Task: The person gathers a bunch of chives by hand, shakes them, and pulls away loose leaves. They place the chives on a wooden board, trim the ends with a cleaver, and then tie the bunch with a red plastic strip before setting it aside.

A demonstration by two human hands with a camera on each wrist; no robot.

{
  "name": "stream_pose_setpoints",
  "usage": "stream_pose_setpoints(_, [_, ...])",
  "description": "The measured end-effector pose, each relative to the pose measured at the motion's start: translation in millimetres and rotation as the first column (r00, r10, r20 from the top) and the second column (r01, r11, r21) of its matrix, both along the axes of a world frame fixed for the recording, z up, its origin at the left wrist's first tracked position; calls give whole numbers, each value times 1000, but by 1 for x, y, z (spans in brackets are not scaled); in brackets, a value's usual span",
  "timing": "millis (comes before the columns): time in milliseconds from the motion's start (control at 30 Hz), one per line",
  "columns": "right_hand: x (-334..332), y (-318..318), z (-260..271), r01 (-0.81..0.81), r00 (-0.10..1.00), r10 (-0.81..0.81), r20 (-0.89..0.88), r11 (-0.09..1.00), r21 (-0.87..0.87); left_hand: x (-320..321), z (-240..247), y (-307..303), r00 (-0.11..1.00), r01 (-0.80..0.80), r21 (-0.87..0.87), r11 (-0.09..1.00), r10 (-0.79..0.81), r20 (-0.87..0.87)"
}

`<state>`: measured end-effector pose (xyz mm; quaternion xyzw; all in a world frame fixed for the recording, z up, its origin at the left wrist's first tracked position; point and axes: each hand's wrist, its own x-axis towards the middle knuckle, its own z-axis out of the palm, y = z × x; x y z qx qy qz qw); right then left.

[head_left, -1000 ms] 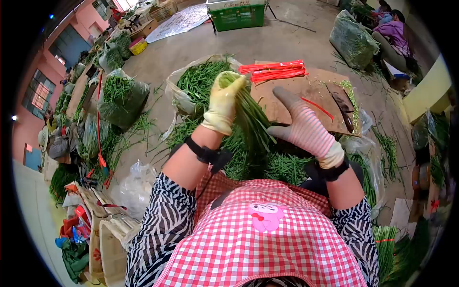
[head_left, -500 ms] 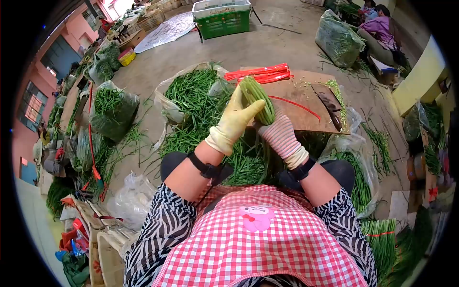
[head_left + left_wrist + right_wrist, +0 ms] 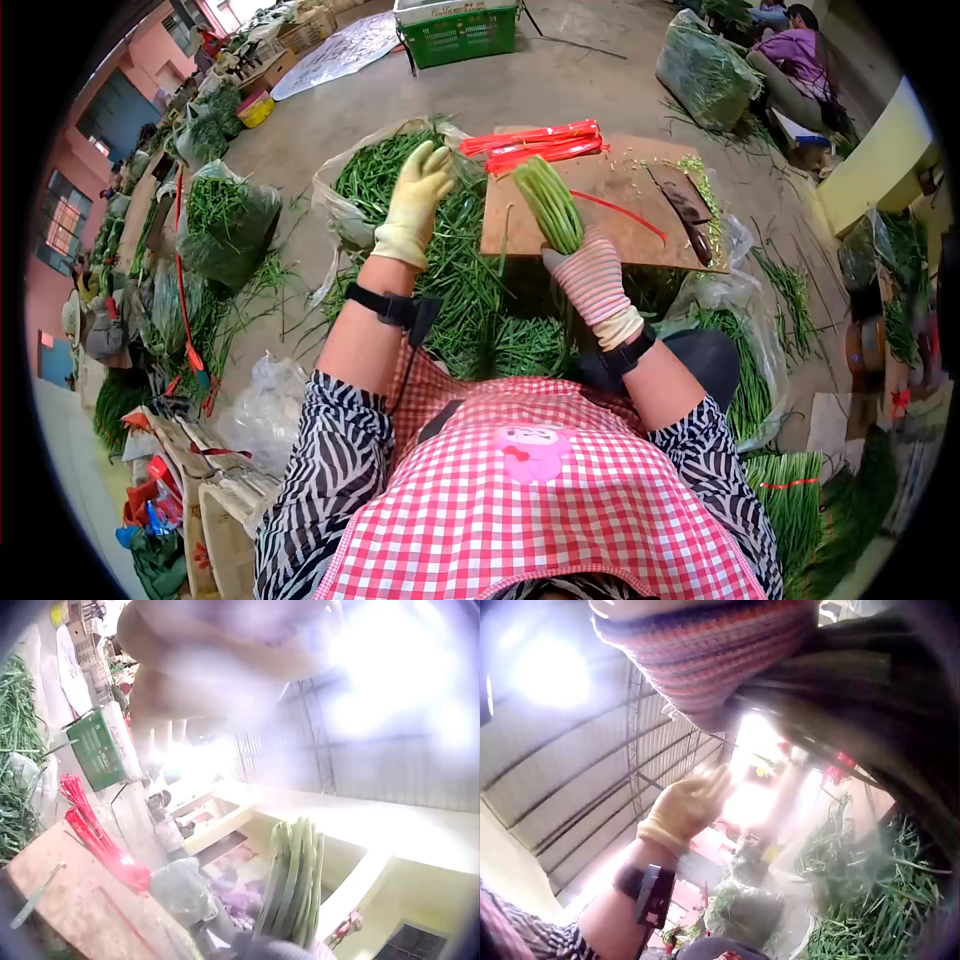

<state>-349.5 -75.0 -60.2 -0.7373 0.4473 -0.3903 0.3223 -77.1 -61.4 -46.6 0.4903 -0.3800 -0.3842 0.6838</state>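
Observation:
A bundle of green stems (image 3: 550, 203) stands tilted above the near edge of the wooden board (image 3: 622, 190), gripped low by my right hand (image 3: 592, 283) in its striped glove. In the left wrist view the bundle's cut ends (image 3: 296, 847) point up. My left hand (image 3: 416, 198), in a pale yellow glove, is raised over the heap of loose green stalks (image 3: 470, 290), apart from the bundle, holding nothing. The right wrist view shows that left hand (image 3: 686, 810) with its fingers extended. Red ties (image 3: 535, 146) lie at the board's back left, and one red strip (image 3: 620, 215) lies across the board.
A dark knife (image 3: 692, 222) and small clippings lie on the board's right side. Plastic bags of greens (image 3: 228, 218) stand at left and back right. A green crate (image 3: 456, 36) stands at the back. Tied stems (image 3: 785, 500) lie at lower right; a person (image 3: 795, 62) sits back right.
My left hand held the bundle by its top, then both hands were on it. It has since let go and moved left, leaving the bundle in my right hand, which was empty at first.

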Motion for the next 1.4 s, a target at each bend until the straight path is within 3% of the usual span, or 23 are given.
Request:
stream_pose_setpoints(100, [-10, -8, 9, -21, 999, 16, 27, 987, 157, -3, -22, 10, 949, 294, 226, 929, -312, 47])
stream_pose_setpoints(167, [-23, -31, -1, -37, 996, 10, 90, 950, 309, -15, -31, 20, 912, 408, 292, 865, -404, -74])
stream_pose_setpoints(233, [-53, -60, 2, -289, 907, 12, 420, 743, 603, -11, -70, 13, 890, 456, 312, 833, -428, -158])
stream_pose_setpoints(300, [-69, -54, 27, -408, 715, -145, 684, 709, 576, -22, -78, 17, 873, 487, 382, 786, -445, -198])
stream_pose_setpoints(433, [-99, -94, 30, -496, 586, -85, 806, 749, 440, -45, -98, 15, 814, 579, 397, 712, -534, -229])
stream_pose_setpoints(567, [-122, -127, 18, -663, 426, -74, 902, 652, 367, -50, -106, 9, 784, 606, 455, 653, -585, -206])
stream_pose_setpoints(600, [-122, -123, 24, -542, 515, -145, 845, 708, 452, -48, -113, 6, 777, 614, 466, 637, -591, -217])
stream_pose_setpoints(700, [-118, -143, 12, -263, 781, -246, 573, 704, 660, -45, -126, -1, 778, 600, 508, 618, -597, -194])
stream_pose_setpoints(767, [-111, -166, -22, -134, 867, -267, 421, 689, 712, -48, -128, -8, 799, 557, 538, 632, -586, -139])
stream_pose_setpoints(833, [-92, -183, -48, 53, 931, -297, 213, 687, 724, -56, -128, -19, 784, 488, 528, 695, -615, 86])
stream_pose_setpoints(867, [-83, -196, -66, 96, 944, -300, 140, 652, 752, -62, -126, -25, 792, 442, 494, 749, -584, 176])
stream_pose_setpoints(900, [-74, -206, -77, 140, 952, -300, 66, 615, 776, -66, -130, -36, 714, 349, 444, 825, -541, 444])
stream_pose_setpoints(967, [-70, -223, -102, 187, 967, -257, 3, 713, 676, -82, -123, -53, 587, 329, 293, 898, -437, 681])
stream_pose_setpoints(1000, [-61, -220, -90, 227, 963, -266, -46, 706, 671, -88, -125, -63, 524, 349, 208, 914, -375, 765])
stream_pose_setpoints(1067, [-40, -213, -78, 276, 949, -306, -81, 674, 685, -94, -144, -95, 267, 369, 179, 912, -288, 920])
stream_pose_setpoints(1100, [-38, -232, -97, 370, 927, -314, -206, 670, 644, -99, -155, -109, 126, 357, 165, 919, -222, 967])
stream_pose_setpoints(1133, [-33, -229, -89, 382, 924, -299, -239, 685, 620, -106, -162, -122, 123, 317, 173, 933, -221, 967])
stream_pose_setpoints(1167, [-28, -225, -81, 393, 919, -285, -272, 700, 596, -108, -170, -133, 36, 304, 185, 935, -205, 978])
stream_pose_setpoints(1200, [-29, -239, -93, 439, 896, -273, -351, 674, 595, -113, -166, -137, 9, 280, 177, 944, -187, 982])
stream_pose_setpoints(1233, [-30, -242, -99, 342, 939, -233, -253, 704, 622, -116, -166, -142, -18, 256, 168, 952, -169, 985])
stream_pose_setpoints(1300, [-25, -245, -97, 437, 894, -259, -365, 677, 592, -121, -170, -152, -24, 229, 182, 956, -181, 983])
stream_pose_setpoints(1333, [-24, -238, -92, 391, 919, -267, -289, 703, 594, -124, -172, -155, -26, 216, 191, 958, -189, 982])
stream_pose_setpoints(1400, [-21, -241, -92, 429, 891, -241, -384, 725, 539, -129, -172, -159, -14, 185, 258, 948, -260, 965])
